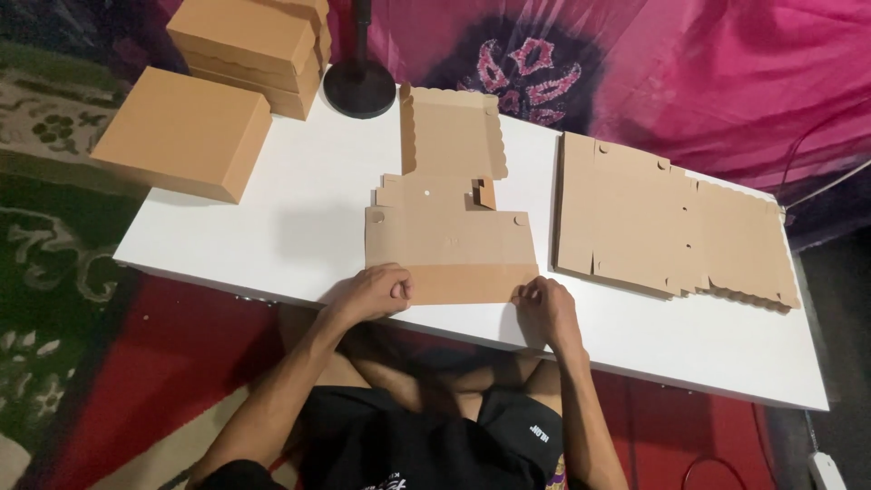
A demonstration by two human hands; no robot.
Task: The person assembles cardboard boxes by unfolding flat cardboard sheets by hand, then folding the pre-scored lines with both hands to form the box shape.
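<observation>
— Low centre of the frame: the left hand (374, 292) and right hand (544, 308) each pinch a near corner of the flat box blank (449, 231) on the white desk (272, 227).

— Light, creased card, I'd judge; take it at the edges. Farther right lie spare blanks (667, 218); upper left, folded boxes (245, 41).

A flat brown cardboard box blank (451, 218) with scalloped edges lies on the white table (299, 227), its near flap folded up. Right of it on the table rests a stack of flat blanks (667, 222). At the table's far left corner sit a closed brown box (186, 132) and a stack of closed boxes (254, 50).
</observation>
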